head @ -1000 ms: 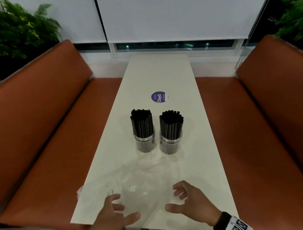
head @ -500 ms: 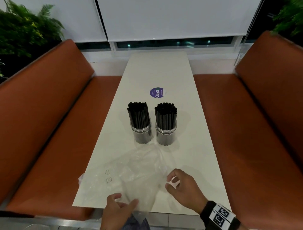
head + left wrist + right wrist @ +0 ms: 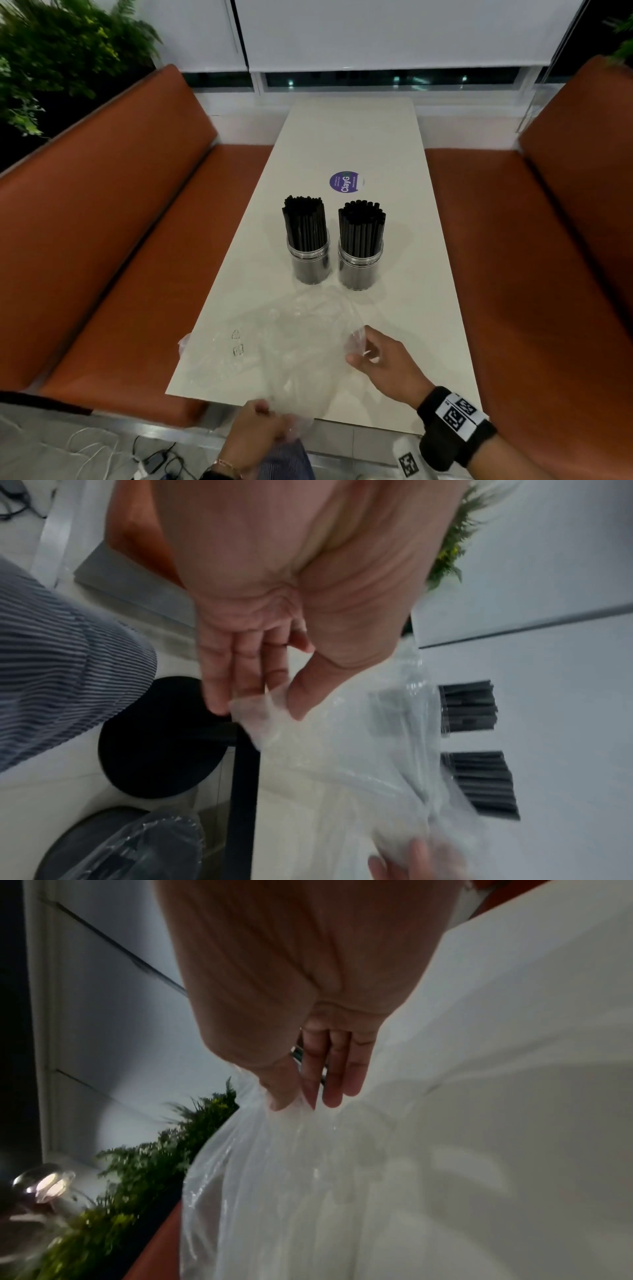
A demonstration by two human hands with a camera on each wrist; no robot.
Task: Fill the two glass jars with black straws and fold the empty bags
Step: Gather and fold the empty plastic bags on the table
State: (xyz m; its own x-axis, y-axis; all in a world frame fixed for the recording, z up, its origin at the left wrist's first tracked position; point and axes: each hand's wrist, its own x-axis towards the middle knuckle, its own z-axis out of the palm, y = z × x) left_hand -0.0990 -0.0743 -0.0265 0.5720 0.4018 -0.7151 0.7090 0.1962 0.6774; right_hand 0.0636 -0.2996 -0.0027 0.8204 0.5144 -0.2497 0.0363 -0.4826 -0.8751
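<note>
- Benches (image 3: pixel 113 240): orange-brown, one on each side of you, w/ the table between them.
- Table (image 3: pixel 421 308): long white top running away from you toward the window; purple round sticker (image 3: pixel 344 181) past the jars.
- Plants (image 3: pixel 61 58): green ferns at far left, behind the left bench.
- Bags (image 3: pixel 291 346): clear plastic, crumpled on the near end of the table, just in front of the jars. One sheet is lifted between your two hands & hangs past the near edge. Can't tell where one bag ends and the other starts.
- Jars: left jar (image 3: pixel 308 263) & right jar (image 3: pixel 359 270) stand upright side by side mid-table, nearly touching, both packed w/ black straws (image 3: pixel 303 219) that stick up above the rims.
- Right hand (image 3: pixel 380 359): over the near-right part of the table, thumb & fingers pinching a corner of the plastic.
- Left hand (image 3: pixel 257 435): just off the near table edge, thumb & fingertips (image 3: pixel 219 696) pinching the other end of the same plastic.
- Cables (image 3: pixel 150 459): on the floor at lower left, blurry.
</note>
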